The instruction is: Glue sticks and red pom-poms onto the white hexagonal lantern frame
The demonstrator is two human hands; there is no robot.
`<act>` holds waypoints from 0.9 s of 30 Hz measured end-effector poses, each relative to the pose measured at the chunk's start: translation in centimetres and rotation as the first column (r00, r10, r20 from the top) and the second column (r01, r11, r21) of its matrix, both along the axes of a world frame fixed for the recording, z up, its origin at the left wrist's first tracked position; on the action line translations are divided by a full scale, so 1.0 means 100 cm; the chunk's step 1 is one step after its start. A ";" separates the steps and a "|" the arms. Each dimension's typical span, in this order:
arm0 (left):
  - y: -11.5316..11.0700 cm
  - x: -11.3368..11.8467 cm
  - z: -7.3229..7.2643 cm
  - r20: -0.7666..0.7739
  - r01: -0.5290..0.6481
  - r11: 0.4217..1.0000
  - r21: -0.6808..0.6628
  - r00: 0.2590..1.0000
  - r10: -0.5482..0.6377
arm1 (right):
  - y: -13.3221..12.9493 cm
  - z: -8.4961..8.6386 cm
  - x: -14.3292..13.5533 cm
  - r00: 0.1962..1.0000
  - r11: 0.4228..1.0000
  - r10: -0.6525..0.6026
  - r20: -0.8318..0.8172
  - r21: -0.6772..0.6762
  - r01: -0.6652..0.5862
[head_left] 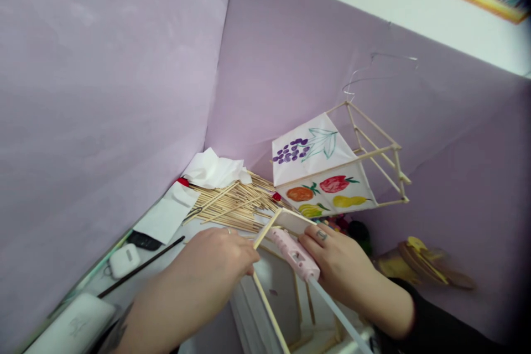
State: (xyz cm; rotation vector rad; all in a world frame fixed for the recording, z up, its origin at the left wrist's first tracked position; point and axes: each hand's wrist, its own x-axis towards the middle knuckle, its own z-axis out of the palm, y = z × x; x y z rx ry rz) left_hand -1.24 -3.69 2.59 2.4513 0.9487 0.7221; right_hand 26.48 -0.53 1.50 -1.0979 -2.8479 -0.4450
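While I watch from my post through the head camera, I have the left hand (215, 274) at the lower middle of the frame, its fingers bent closed and pinching the upper edge of a stick frame (269, 310). The right hand (338, 257), just right of centre, grasps a pink glue gun (292, 251), fingers curled against its side; a pale glue stick (338, 315) trails from its rear toward the bottom edge. The stick frame, with pale panels between its sticks, fills the lower centre, its near end cut off by the bottom border.

I can't see the right thumb, and the left fingertips are partly lost beyond the stick. The gun's nozzle is hard to make out near the frame's far corner, so I can't tell whether it touches. The loose sticks (232, 204) left of centre run partly under white paper (215, 168). Right of centre sits a fruit-painted lantern (323, 177); the yellowish thing (409, 263) at lower right is blurred.
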 end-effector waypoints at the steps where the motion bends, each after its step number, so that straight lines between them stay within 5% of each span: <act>1: 0.000 -0.001 -0.001 -0.005 0.000 1.000 -0.001 1.000 0.000 | 0.000 -0.001 0.001 1.000 1.000 0.001 0.002 0.000 -0.001; 27: 0.000 0.003 -0.001 -0.136 -0.091 0.992 -0.090 0.988 0.078 | -0.005 0.001 0.003 1.000 0.999 -0.021 0.018 -0.038 0.022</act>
